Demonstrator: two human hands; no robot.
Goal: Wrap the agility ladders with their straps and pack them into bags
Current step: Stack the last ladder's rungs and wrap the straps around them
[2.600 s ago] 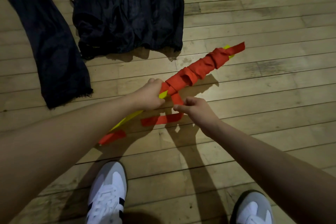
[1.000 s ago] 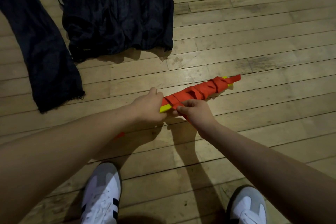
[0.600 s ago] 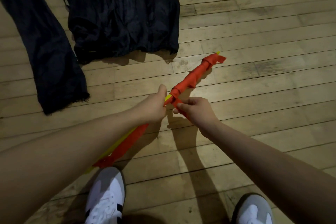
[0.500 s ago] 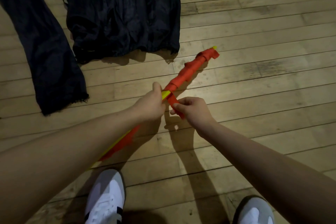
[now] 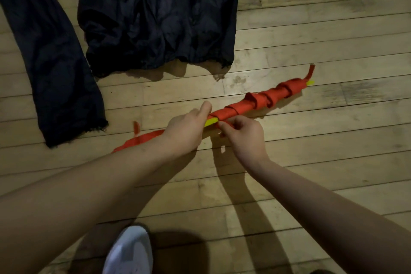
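The ladder, yellow rungs bundled in red strap, is held low over the wood floor; the left hand grips its middle while the right hand pinches the strap. Two dark bags lie beyond, a white shoe below. No writing is readable.

You see a bright red cloth strap wound around a yellow ladder bundle. Two dark navy fabric bags lie on the pale tan wooden plank floor. Your shoe is white.
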